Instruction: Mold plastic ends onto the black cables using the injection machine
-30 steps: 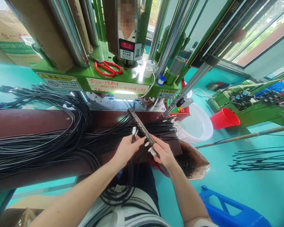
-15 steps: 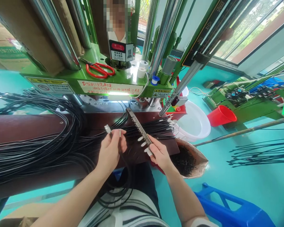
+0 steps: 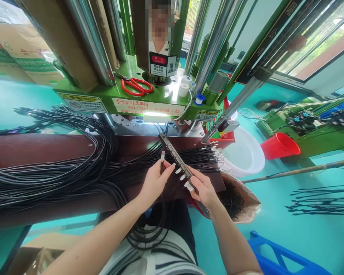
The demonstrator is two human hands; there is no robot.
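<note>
At the centre of the frame, a dark slotted bar (image 3: 176,157) is gripped at its lower end by the closed fingers of the right hand (image 3: 203,188). A metal-tipped cable (image 3: 162,157) is pinched in the left hand (image 3: 156,182), just beside the bar. Black cables (image 3: 60,176) are spread across mid-left; red-handled scissors (image 3: 137,88) are seen at upper centre, on green machinery (image 3: 166,91).

Brown bench (image 3: 31,149): black cables (image 3: 74,172) along it, coiled at left, silvery ends (image 3: 217,153) at right.

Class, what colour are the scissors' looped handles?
The looped handles are red, seen best in the head view.
</note>
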